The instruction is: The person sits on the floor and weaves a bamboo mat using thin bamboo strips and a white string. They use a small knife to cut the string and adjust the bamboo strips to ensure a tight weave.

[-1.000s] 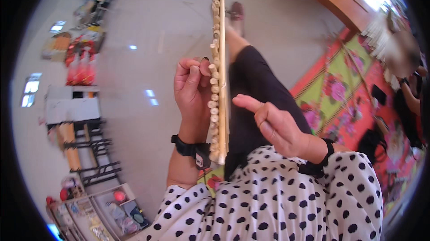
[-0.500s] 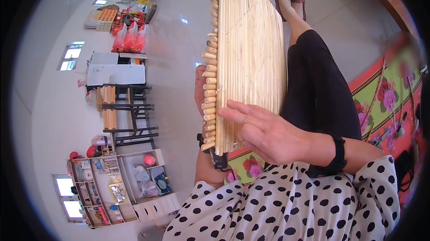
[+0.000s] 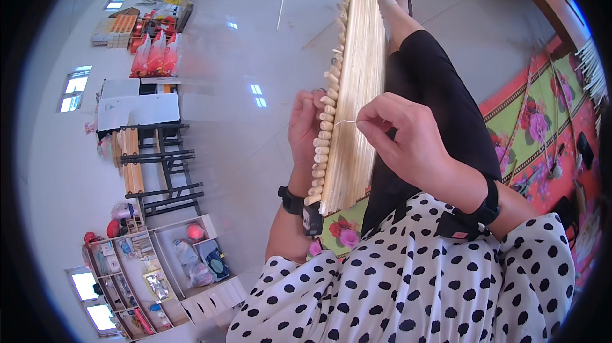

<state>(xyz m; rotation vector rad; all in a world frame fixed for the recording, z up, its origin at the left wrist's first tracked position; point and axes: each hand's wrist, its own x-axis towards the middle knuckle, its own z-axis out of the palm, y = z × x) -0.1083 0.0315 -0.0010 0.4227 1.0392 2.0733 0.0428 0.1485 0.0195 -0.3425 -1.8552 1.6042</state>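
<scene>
A panel of pale, straw-coloured stalks (image 3: 357, 88) stands steeply tilted over my lap, seen nearly edge-on. Thick cut stalk ends (image 3: 324, 134) stick out in a row along its left edge. My right hand (image 3: 411, 136), on the panel's right side, pinches a thin white thread (image 3: 346, 122) between thumb and forefinger. This thread runs leftward to the row of stalk ends. On the far side of that row is my left hand (image 3: 303, 123), its fingers curled at the edge. What the left fingers hold, if anything, is partly hidden behind the stalks.
My outstretched legs (image 3: 440, 94) lie beyond the panel. A flowered mat (image 3: 539, 123) at right carries long thin strips and small tools. Along the left wall stand a shelf unit (image 3: 137, 279), black-legged stools (image 3: 166, 171) and packages. A white stick (image 3: 280, 13) lies on the floor.
The panel has turned more edge-on and shifted right. My right hand has lifted off its face and now pinches the thread drawn out from it. More of my left hand shows.
</scene>
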